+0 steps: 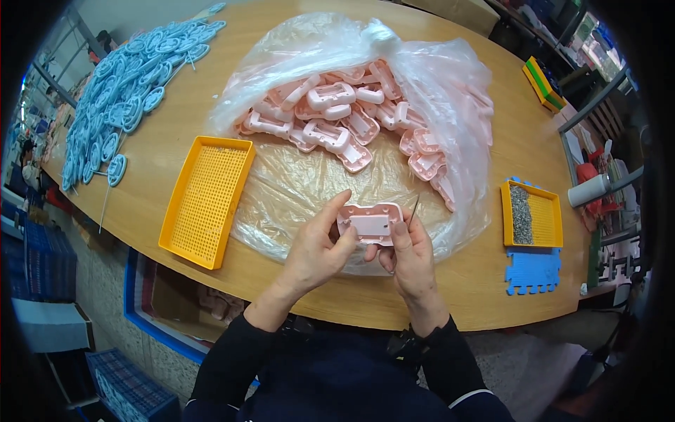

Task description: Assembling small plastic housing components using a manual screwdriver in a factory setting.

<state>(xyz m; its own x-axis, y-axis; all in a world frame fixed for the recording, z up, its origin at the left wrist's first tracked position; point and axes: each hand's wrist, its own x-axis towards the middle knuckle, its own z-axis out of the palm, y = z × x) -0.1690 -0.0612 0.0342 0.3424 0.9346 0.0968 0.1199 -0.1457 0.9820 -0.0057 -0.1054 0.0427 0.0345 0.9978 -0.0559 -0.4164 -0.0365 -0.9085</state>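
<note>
A pink plastic shell (368, 224), with its hollow side up and a paler flat panel in its middle, is held above the table's near part. My left hand (315, 243) grips its left end, the thumb at the lower edge and the index finger stretched out above. At its right end my right hand (413, 260) closes on the shell, thumb on the rim. From the right hand's fingers a thin dark metal tool (414, 208) points up; its lower part is hidden. Beyond the hands, many similar pink shells (330, 116) spill from a clear plastic bag (443, 77).
A perforated yellow tray (207, 204) lies left of the bag. At right, a smaller yellow tray (545, 219) with small grey metal pieces (521, 214) rests on a blue foam mat (533, 271). Light-blue plastic parts (123, 84) are heaped at the far left of the wooden table (309, 309).
</note>
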